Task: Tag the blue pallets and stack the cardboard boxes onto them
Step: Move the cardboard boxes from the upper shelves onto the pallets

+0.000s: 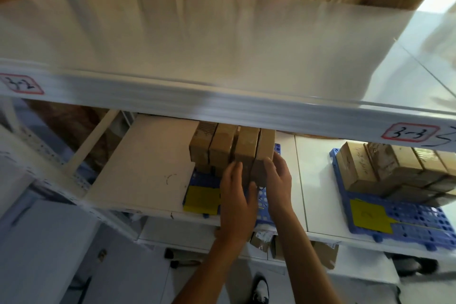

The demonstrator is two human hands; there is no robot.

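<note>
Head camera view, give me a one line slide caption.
Both hands, left hand and right hand, steady a cardboard box on a tagged blue pallet.

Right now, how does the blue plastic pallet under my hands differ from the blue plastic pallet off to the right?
The blue plastic pallet under the hands carries one row of upright brown cardboard boxes; the blue plastic pallet on the right carries boxes laid in stepped layers. The left hand and right hand touch the near pallet's boxes; nobody touches the right one. A pale board covers the near pallet's left side. Both bear a yellow tag.
</note>
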